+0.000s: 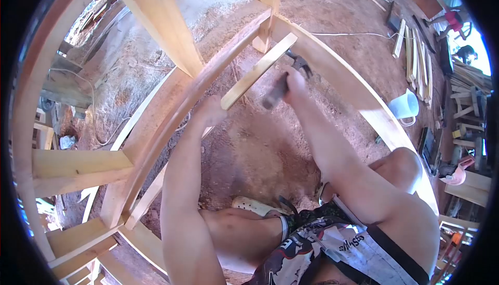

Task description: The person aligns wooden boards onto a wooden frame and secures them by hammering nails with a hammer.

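My left hand (pixel 210 109) is closed around the near end of a short wooden slat (pixel 260 71), which slants up and away to the right. In my right hand (pixel 296 85) is a hammer (pixel 275 91) with a dark handle; its metal head lies beside the slat's far end, near the frame's corner. Whether the head touches the slat I cannot tell. Around both hands runs a wooden frame, with a long board (pixel 338 64) on the right and a rail (pixel 223 51) on the left.
Upright posts (pixel 161 22) and crosspieces (pixel 80 168) stand at the left. A white bucket (pixel 404 105) is beyond the right board. Stacked planks (pixel 416 64), a pink cap (pixel 458 171) and another person (pixel 453 21) are at the right. My legs are inside the frame, over reddish dirt.
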Action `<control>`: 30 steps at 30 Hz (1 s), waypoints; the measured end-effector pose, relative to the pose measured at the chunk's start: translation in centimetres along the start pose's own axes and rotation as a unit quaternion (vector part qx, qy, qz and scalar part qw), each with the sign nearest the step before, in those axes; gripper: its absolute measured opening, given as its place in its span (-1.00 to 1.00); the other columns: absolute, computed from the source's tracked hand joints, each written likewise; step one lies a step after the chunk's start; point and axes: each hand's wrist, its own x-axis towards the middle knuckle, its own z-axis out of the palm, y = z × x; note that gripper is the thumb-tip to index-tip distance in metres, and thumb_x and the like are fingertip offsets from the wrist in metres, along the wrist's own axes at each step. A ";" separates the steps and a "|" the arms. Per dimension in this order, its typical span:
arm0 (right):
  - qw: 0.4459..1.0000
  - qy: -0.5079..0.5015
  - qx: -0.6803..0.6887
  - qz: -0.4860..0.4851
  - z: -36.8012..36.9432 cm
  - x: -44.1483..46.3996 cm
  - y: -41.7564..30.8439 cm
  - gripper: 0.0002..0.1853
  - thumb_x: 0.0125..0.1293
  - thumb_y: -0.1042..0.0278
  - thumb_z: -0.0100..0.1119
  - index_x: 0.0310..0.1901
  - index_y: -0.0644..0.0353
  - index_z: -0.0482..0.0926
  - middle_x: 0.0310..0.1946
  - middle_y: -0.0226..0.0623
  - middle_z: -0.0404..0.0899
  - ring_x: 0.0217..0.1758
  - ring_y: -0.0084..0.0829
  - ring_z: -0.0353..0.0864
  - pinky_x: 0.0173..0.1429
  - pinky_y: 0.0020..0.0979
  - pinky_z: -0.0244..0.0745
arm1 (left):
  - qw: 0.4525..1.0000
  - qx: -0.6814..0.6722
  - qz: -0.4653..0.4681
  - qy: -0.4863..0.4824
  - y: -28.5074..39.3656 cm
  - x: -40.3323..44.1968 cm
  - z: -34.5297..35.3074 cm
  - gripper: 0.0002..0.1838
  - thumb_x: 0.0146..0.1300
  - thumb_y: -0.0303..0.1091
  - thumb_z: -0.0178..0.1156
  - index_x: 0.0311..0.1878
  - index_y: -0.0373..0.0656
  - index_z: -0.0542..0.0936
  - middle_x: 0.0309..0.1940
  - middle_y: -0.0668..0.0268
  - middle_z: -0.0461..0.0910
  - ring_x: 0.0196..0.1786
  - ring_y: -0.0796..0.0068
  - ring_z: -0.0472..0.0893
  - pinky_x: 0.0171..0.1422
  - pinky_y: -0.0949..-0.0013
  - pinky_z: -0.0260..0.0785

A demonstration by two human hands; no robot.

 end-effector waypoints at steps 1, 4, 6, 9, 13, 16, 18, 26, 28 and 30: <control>1.000 0.002 0.002 0.001 -1.1 -0.5 0.0 -0.78 0.44 0.29 0.05 -0.36 0.18 0.50 -0.56 -0.22 0.54 -0.61 -0.26 0.51 -0.46 -0.21 0.52 | 1.000 0.010 -0.005 -0.008 -0.5 0.5 0.5 -0.54 0.01 -0.20 0.30 -0.04 -0.29 0.67 -0.04 -0.14 0.68 0.08 -0.03 0.68 0.24 0.09 0.49; 0.991 0.075 0.113 -0.020 -3.5 -1.1 -1.0 -0.81 0.49 0.23 0.00 -0.20 0.15 0.52 -0.59 -0.24 0.51 -0.62 -0.23 0.50 -0.45 -0.13 0.51 | 0.999 0.013 0.000 0.035 -1.4 1.4 1.5 -0.55 0.00 -0.21 0.30 -0.06 -0.29 0.67 -0.05 -0.14 0.68 0.07 -0.02 0.69 0.24 0.09 0.49; 0.973 0.152 0.166 -0.055 -1.4 -0.8 -0.6 -0.81 0.50 0.21 -0.02 -0.14 0.13 0.50 -0.53 -0.25 0.48 -0.51 -0.23 0.54 -0.38 -0.12 0.53 | 1.000 0.018 -0.011 0.016 -1.1 1.0 1.7 -0.54 -0.02 -0.22 0.31 -0.05 -0.29 0.66 -0.06 -0.14 0.68 0.06 -0.02 0.69 0.23 0.10 0.49; 0.979 0.131 0.156 -0.026 3.5 -1.0 -0.9 -0.79 0.49 0.20 0.01 -0.18 0.17 0.49 -0.37 -0.22 0.51 -0.34 -0.25 0.57 -0.30 -0.17 0.54 | 1.000 0.005 -0.025 -0.013 0.3 -0.3 -1.1 -0.53 -0.06 -0.24 0.33 -0.06 -0.31 0.65 -0.08 -0.13 0.69 0.03 -0.03 0.70 0.22 0.10 0.50; 0.999 -0.030 -0.014 -0.003 -1.4 0.8 -1.6 -0.78 0.48 0.22 0.05 -0.14 0.23 0.48 -0.32 -0.19 0.54 -0.29 -0.24 0.60 -0.23 -0.18 0.59 | 0.999 -0.029 -0.005 -0.028 -0.5 0.4 -0.7 -0.51 -0.11 -0.24 0.36 -0.08 -0.33 0.65 -0.09 -0.09 0.69 0.02 -0.01 0.70 0.20 0.12 0.51; 0.999 0.023 0.047 -0.004 -1.2 -1.7 -2.2 -0.76 0.49 0.23 0.05 -0.06 0.26 0.47 -0.30 -0.16 0.55 -0.25 -0.21 0.62 -0.18 -0.19 0.62 | 0.999 -0.030 -0.015 0.034 -1.3 1.0 0.6 -0.50 -0.12 -0.23 0.38 -0.09 -0.33 0.66 -0.07 -0.10 0.69 0.04 0.00 0.69 0.20 0.13 0.50; 0.948 0.209 0.221 -0.093 2.6 -2.2 -1.6 -0.74 0.48 0.23 0.05 0.00 0.27 0.46 -0.26 -0.14 0.57 -0.19 -0.20 0.63 -0.14 -0.17 0.63 | 1.000 -0.014 -0.011 0.022 -1.6 1.6 1.0 -0.49 -0.12 -0.24 0.38 -0.07 -0.33 0.66 -0.07 -0.11 0.68 0.05 0.00 0.69 0.21 0.13 0.50; 0.992 0.039 0.105 -0.065 -0.4 1.0 -1.4 -0.67 0.39 0.11 0.18 -0.04 0.23 0.50 -0.33 -0.26 0.49 -0.35 -0.30 0.54 -0.26 -0.10 0.51 | 0.999 0.034 -0.040 -0.008 0.6 -0.4 -1.7 -0.48 -0.09 -0.25 0.39 -0.02 -0.30 0.66 -0.06 -0.12 0.68 0.06 0.01 0.68 0.23 0.15 0.49; 0.992 0.061 0.091 -0.058 2.4 1.7 0.3 -0.71 0.39 0.17 0.17 -0.06 0.23 0.49 -0.33 -0.25 0.50 -0.34 -0.30 0.57 -0.26 -0.11 0.55 | 0.999 -0.039 -0.018 0.031 -0.9 0.6 -0.4 -0.48 -0.10 -0.25 0.41 -0.02 -0.29 0.68 -0.06 -0.13 0.68 0.05 0.00 0.69 0.22 0.15 0.50; 0.992 0.096 0.063 -0.053 5.6 2.4 1.6 -0.80 0.39 0.30 0.15 -0.11 0.25 0.48 -0.35 -0.23 0.51 -0.31 -0.30 0.62 -0.26 -0.13 0.61 | 0.999 -0.030 -0.033 0.020 -0.8 0.7 -0.8 -0.49 -0.09 -0.24 0.40 -0.03 -0.29 0.68 -0.07 -0.13 0.68 0.05 0.00 0.69 0.21 0.15 0.51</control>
